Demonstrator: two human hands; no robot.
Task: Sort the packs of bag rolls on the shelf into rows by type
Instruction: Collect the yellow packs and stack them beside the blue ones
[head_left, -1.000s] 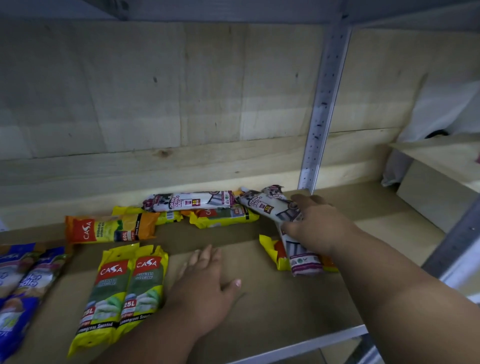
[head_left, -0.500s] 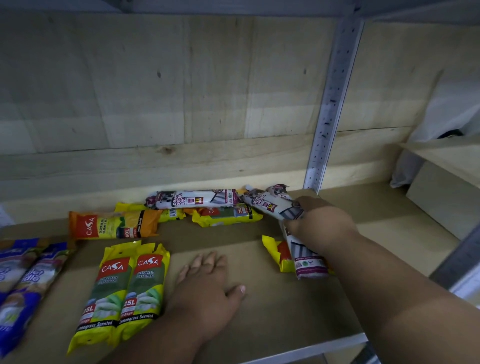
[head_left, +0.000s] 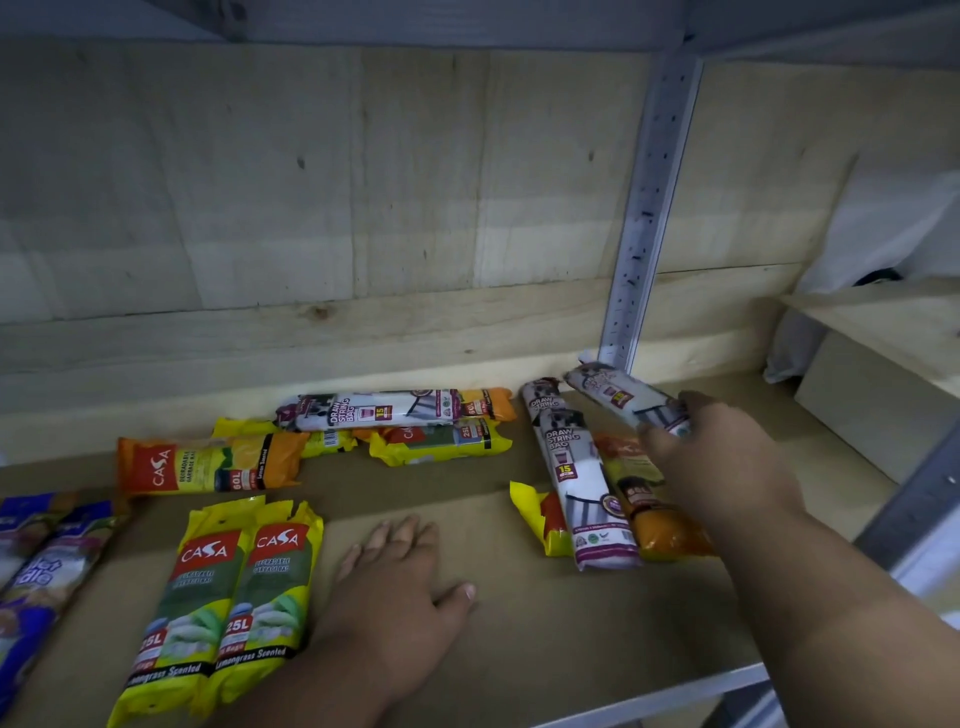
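Observation:
My right hand (head_left: 711, 457) grips a white drawstring-bag pack (head_left: 618, 395) and holds it just above the shelf, near the metal upright. Below it a second white pack (head_left: 582, 478) lies over a yellow pack (head_left: 535, 514) and beside an orange pack (head_left: 649, 509). My left hand (head_left: 400, 577) rests flat on the shelf board (head_left: 519, 649), fingers straight. Two yellow-green Casa 25L packs (head_left: 234, 597) lie side by side to its left. At the back lie an orange Casa 60L pack (head_left: 208, 465), another white pack (head_left: 369, 410) and a yellow pack (head_left: 441, 439).
Blue packs (head_left: 36, 561) lie at the far left edge. A perforated metal upright (head_left: 649, 208) stands at the back right. Wooden planks (head_left: 311, 208) form the back wall. A lower wooden shelf (head_left: 883, 322) sits to the right, with a metal rail (head_left: 675, 691) along the front edge.
My right hand has lifted one white pack off the pile and moved it back and right toward the upright, uncovering the orange pack. My left hand stays flat on the shelf.

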